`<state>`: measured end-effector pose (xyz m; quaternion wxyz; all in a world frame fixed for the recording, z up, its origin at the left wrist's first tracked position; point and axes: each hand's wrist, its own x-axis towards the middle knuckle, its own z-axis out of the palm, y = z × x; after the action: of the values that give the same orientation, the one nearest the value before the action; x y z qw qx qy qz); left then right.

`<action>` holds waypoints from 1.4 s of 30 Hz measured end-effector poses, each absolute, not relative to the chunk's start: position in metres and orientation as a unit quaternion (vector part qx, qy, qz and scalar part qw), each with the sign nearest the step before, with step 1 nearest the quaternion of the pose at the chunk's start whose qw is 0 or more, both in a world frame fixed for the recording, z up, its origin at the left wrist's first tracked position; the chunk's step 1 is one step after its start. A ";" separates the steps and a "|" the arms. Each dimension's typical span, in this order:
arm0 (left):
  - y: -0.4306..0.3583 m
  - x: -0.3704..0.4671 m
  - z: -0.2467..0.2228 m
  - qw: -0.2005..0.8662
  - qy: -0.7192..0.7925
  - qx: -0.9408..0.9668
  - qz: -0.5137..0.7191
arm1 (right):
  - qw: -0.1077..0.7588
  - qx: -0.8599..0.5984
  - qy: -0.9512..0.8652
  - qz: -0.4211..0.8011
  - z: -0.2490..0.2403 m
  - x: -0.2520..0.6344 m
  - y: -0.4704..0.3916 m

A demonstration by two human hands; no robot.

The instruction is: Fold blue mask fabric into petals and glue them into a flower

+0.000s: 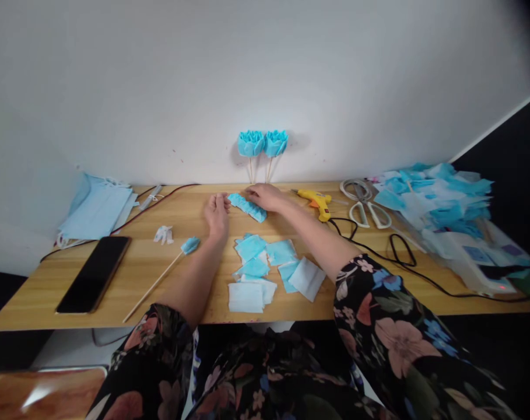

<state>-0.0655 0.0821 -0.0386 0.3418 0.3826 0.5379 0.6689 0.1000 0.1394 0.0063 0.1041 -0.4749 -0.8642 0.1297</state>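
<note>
A pleated strip of blue mask fabric (248,207) lies slantwise between my two hands near the back of the table. My left hand (216,213) is closed, its fingertips pinching at the strip's left end. The curled fingers of my right hand (265,196) grip the strip's upper edge; part of them is hidden. In front lie several cut blue and white fabric squares (251,249), some overlapping. Left of my left forearm rests a wooden stick (153,286) tipped with a small blue bud (190,245).
Two blue fabric flowers (251,143) on sticks lean by the wall. A yellow glue gun (315,202), scissors (370,213) and a black cable (405,265) lie right, beside heaped fabric scraps (440,192). Stacked face masks (96,207), a phone (94,274) and a crumpled white scrap (163,234) are left.
</note>
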 end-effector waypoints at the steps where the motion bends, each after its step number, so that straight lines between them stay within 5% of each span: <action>1: 0.083 -0.066 -0.040 0.336 0.539 0.387 0.669 | 0.106 -0.475 -0.863 0.132 0.004 0.093 0.145; 13: 0.088 -0.067 -0.044 0.304 0.571 0.387 0.657 | 0.115 -0.468 -0.853 0.201 -0.012 0.067 0.183; 25: 0.086 -0.060 -0.041 0.383 0.497 0.464 0.626 | 0.411 -0.420 -0.642 0.493 -0.008 0.107 0.148; 42: 0.082 -0.054 -0.036 0.461 0.430 0.492 0.600 | 0.457 -0.378 -0.600 0.537 -0.013 0.115 0.103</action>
<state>-0.0535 0.0818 -0.0364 0.4609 0.4923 0.4305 0.5999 0.1147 0.1033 -0.0134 0.4568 -0.3777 -0.6005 0.5368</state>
